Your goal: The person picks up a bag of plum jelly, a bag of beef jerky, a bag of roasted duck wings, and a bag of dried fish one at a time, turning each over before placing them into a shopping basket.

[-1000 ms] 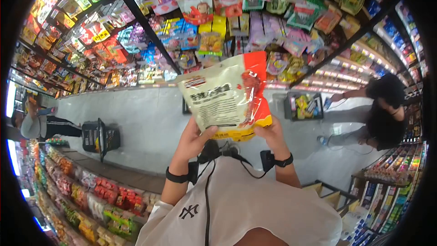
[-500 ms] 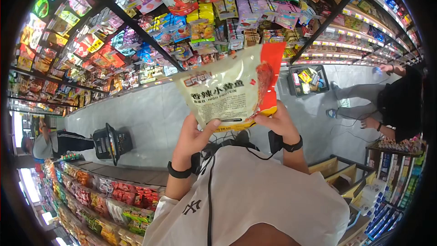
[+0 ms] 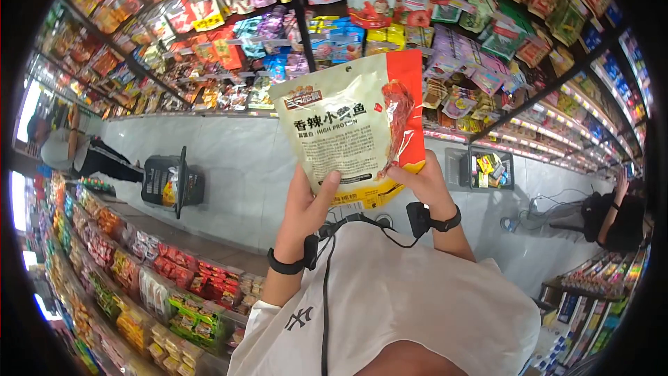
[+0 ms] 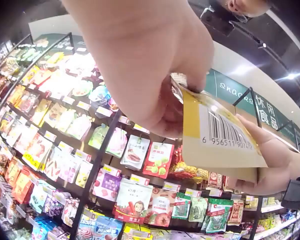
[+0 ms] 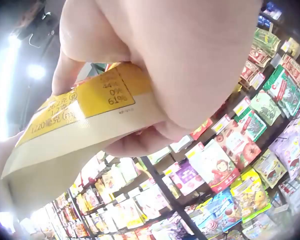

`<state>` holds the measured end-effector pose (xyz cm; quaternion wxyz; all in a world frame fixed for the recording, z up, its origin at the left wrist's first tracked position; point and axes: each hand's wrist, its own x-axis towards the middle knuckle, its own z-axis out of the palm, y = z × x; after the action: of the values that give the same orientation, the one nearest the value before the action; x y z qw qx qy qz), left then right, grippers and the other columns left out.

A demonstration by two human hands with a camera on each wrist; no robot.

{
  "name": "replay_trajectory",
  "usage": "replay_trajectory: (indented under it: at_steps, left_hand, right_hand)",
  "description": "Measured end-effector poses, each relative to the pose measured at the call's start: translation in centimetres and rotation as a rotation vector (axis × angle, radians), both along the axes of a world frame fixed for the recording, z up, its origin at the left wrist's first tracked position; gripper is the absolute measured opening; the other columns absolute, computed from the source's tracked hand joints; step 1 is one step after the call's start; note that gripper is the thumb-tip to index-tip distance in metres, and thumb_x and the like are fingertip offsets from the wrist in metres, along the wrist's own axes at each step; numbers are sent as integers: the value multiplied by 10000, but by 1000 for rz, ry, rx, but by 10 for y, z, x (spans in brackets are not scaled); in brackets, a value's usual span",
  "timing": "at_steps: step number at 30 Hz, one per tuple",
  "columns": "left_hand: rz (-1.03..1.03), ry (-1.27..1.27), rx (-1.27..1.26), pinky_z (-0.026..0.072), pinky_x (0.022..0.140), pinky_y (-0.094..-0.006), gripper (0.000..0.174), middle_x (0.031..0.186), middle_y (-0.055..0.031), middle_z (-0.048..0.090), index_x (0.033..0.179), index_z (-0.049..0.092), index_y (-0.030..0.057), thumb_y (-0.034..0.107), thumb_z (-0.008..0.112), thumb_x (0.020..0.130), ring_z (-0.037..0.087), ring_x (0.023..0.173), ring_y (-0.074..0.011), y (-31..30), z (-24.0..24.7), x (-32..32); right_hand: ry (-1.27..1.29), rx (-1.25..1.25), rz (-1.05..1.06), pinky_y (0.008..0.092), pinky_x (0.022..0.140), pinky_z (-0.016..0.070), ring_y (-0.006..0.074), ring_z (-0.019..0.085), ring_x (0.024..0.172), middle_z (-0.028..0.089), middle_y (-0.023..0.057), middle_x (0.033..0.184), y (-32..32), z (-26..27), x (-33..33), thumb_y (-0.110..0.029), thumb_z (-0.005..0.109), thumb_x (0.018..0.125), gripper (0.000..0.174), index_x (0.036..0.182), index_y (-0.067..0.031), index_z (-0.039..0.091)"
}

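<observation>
A snack pouch, cream with a red side edge and a yellow bottom, is held up between both hands, its text face toward the head camera. The left hand pinches its lower left part, thumb on the face. At the lower right corner the right hand grips it the same way, fingers behind. In the left wrist view, the left hand holds the pouch beside a barcode. The right wrist view has the right hand around the yellow bottom of the pouch.
Racks of hanging snack bags stand ahead. A shopping basket is on the left floor, another basket on the right. A person in black is at the right, another person at the left. Low snack shelves line the lower left.
The head view has shifted across the shelves. The pouch stands a little more upright and its print reads more clearly; both hands still hold it. The person in black appears lower at the right.
</observation>
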<state>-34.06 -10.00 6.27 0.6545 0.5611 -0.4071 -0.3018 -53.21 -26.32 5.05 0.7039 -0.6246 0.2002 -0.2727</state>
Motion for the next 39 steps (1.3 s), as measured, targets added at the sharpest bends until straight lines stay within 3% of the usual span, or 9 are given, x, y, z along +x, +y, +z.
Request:
replay_trajectory:
  at_steps: [11,22,28,31,39]
  left_hand:
    - [53,139,39,438,1071,-331,470,1407,-120,589,1492,419,-23,154,558,1079,553,1261,-177,34,-9,26]
    - [-45,292,63,311,1173,-332,506,1494,-119,511,1521,411,-42,274,410,1126,440,1376,-184,-5,-12,-24]
    - [-120,325,92,318,1166,-327,496,1489,-114,513,1520,413,-37,263,412,1127,444,1365,-176,-24,-17,-50]
    - [-138,289,125,332,1165,-339,569,1514,-112,506,1566,370,-12,324,454,1114,457,1382,-188,-31,-16,-61]
    - [-173,249,112,352,1148,-324,498,1487,-111,521,1537,398,-22,254,444,1124,470,1351,-174,-49,-9,-79]
  right_hand:
    - [5,65,-29,280,835,545,97,695,946,766,52,1067,37,6,47,-106,766,942,254,1153,28,721]
    - [65,48,-152,275,828,542,98,691,940,761,50,1058,17,-2,-25,-128,776,944,258,1143,27,725]
    - [47,99,-218,283,830,548,108,699,924,767,65,1045,6,-6,-58,-136,787,929,272,1137,28,725]
    - [51,78,-225,268,809,544,96,694,909,766,57,1030,1,-9,-70,-144,772,949,256,1128,34,733]
    - [30,96,-262,269,803,544,92,691,907,768,57,1020,-5,-10,-91,-140,769,950,244,1116,37,741]
